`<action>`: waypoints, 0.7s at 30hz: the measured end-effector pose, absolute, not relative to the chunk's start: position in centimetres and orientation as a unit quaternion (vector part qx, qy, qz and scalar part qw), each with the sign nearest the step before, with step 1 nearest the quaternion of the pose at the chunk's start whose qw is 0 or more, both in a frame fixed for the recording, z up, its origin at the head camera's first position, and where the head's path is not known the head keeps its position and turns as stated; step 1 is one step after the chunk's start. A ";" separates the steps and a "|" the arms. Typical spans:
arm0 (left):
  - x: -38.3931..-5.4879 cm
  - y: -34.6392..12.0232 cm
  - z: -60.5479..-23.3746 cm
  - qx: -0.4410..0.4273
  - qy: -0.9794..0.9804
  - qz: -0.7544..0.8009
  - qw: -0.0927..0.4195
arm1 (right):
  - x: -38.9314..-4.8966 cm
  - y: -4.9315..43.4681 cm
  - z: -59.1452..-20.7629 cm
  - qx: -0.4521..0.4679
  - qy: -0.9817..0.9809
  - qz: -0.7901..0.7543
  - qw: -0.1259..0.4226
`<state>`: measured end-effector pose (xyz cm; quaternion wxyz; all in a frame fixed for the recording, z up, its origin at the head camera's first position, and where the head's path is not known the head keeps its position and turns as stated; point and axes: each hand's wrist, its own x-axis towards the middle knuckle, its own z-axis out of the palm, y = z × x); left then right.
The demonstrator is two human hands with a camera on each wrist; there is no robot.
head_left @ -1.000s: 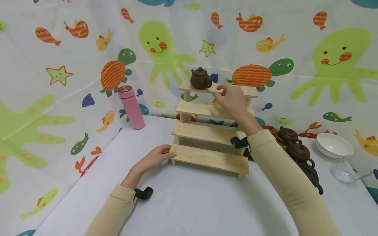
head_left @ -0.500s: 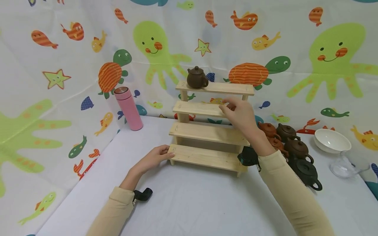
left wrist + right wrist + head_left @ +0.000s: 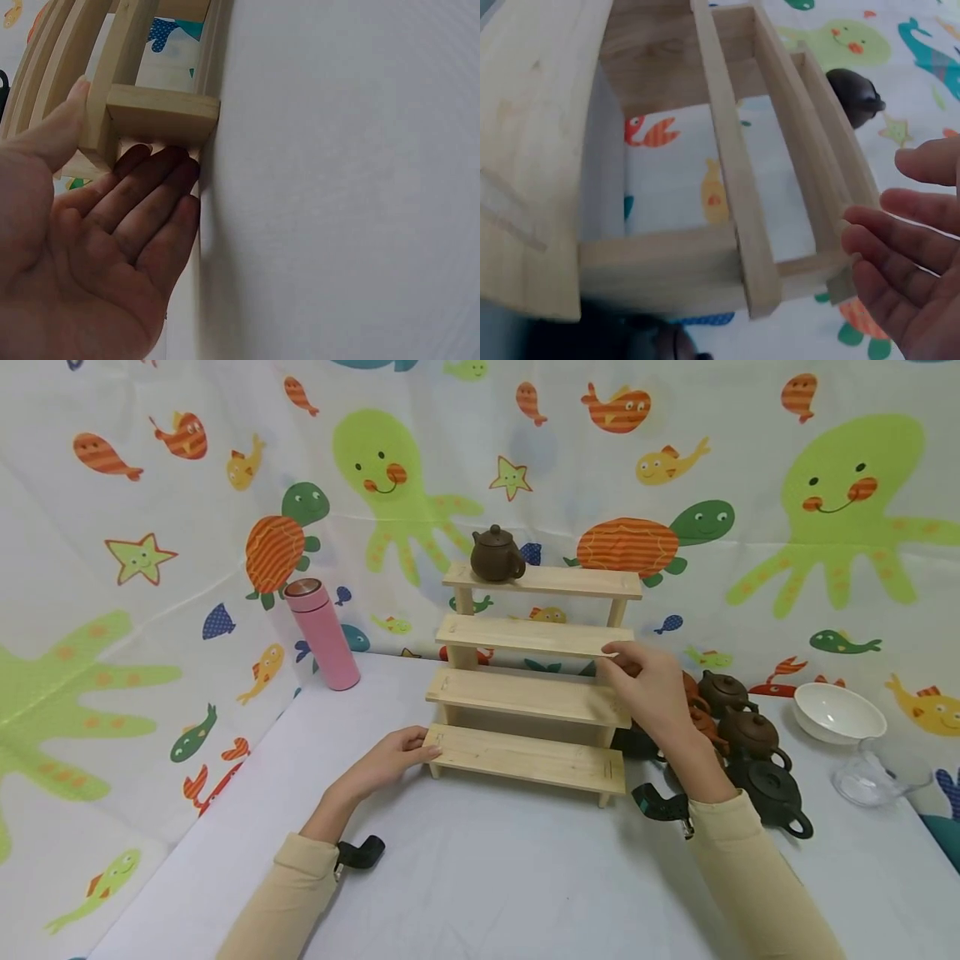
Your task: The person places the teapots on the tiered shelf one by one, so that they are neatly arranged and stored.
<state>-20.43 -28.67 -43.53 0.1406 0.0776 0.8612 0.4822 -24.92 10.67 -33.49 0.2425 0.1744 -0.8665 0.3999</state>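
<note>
A four-step wooden display stand [image 3: 528,694] stands on the white-covered table. On the left end of its top plank sits a dark brown teapot [image 3: 495,556]. My left hand [image 3: 393,757] holds the left end of the lowest plank; in the left wrist view the thumb [image 3: 73,112] lies against the plank's edge and the fingers reach under it. With nothing in it, my right hand [image 3: 654,697] hangs near the stand's right side, its fingers loosely bent. In the right wrist view those fingers [image 3: 900,247] appear beside the planks.
Several teapots cluster right of the stand, among them a brown one [image 3: 750,733] and a black one [image 3: 768,789]; my right hand partly hides the group. Beyond are a white bowl [image 3: 838,713] and a clear glass vessel [image 3: 877,774]. A pink bottle [image 3: 324,635] stands back left.
My right hand has moved from beside the teapot on the top plank down and to the right. The left hand keeps its hold on the lowest plank; the teapot stays put.
</note>
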 end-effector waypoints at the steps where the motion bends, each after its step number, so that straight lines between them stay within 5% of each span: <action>1: -20.5 -28.6 -43.6 0.077 0.861 0.482 0.141 | -24.8 11.0 -33.8 0.171 -0.867 0.400 0.244; 13: -20.8 -28.5 -43.6 0.079 0.863 0.479 0.140 | -23.4 15.7 -36.9 0.119 -0.892 0.367 0.234; 21: -20.5 -28.7 -43.7 0.074 0.865 0.476 0.138 | -22.9 17.9 -37.8 0.094 -0.917 0.346 0.176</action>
